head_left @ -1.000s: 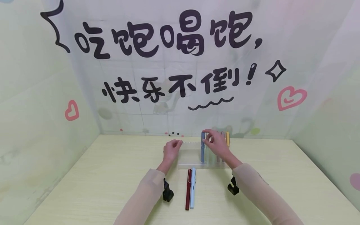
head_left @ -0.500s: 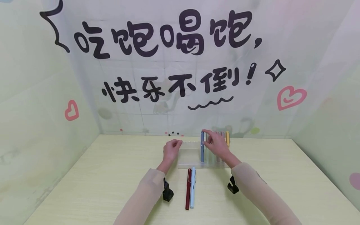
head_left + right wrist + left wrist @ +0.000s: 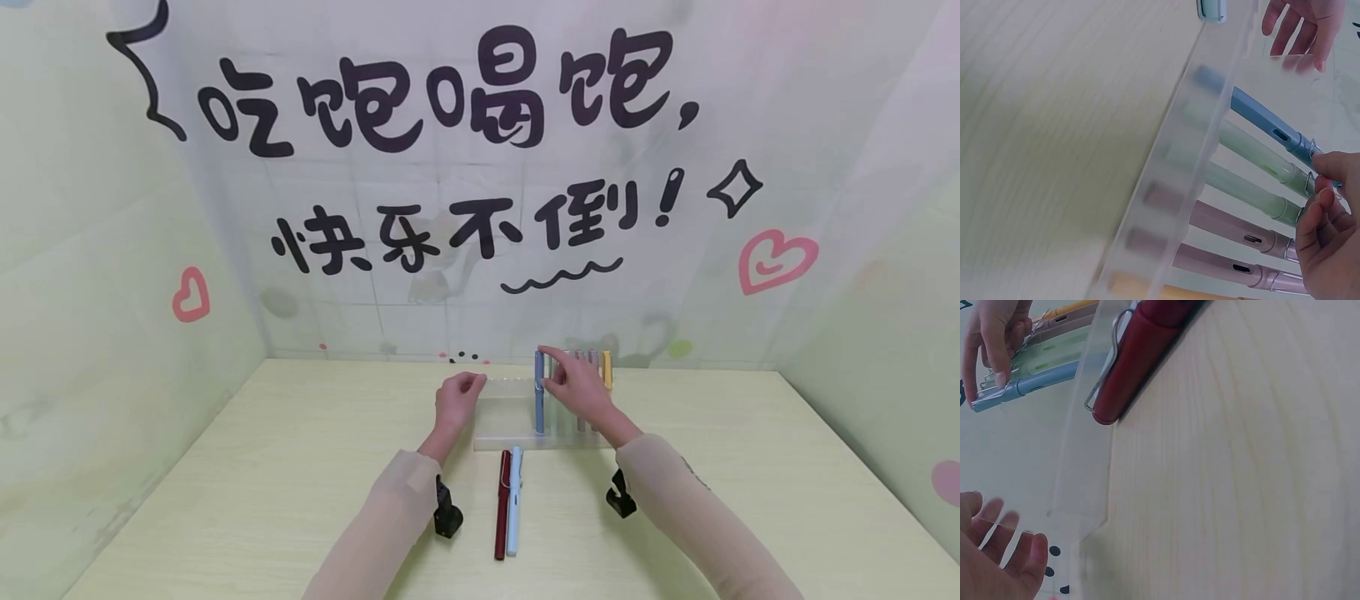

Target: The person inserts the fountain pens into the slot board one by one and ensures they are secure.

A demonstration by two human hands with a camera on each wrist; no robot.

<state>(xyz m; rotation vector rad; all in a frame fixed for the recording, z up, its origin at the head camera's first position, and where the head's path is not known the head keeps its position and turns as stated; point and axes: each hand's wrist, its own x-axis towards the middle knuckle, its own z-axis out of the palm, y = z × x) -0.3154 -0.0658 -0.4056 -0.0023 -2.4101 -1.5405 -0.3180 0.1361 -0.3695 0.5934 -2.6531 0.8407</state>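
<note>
A clear plastic pen stand (image 3: pixel 504 442) stands at the back of the table. My left hand (image 3: pixel 457 402) pinches its upper left edge; in the left wrist view the fingers show through the see-through panel. My right hand (image 3: pixel 577 385) holds the cap of a blue pen (image 3: pixel 539 408) by thumb and index finger. That pen is upright, its lower end inside the stand's front trough in the right wrist view. To its right are green pens (image 3: pixel 1254 150), mauve pens (image 3: pixel 1229 226) and a yellow pen (image 3: pixel 607 369). The right hand partly hides these in the head view.
In front of the stand, a dark red pen (image 3: pixel 502 508) and a light blue pen (image 3: pixel 513 504) lie side by side on the wooden table (image 3: pixel 300 467). A printed backdrop (image 3: pixel 420 325) rises behind the stand. Black wrist cameras (image 3: pixel 447 512) hang under both sleeves.
My right hand and the blue pen have shifted very slightly left. The left hand, the stand and the two lying pens look unmoved.
</note>
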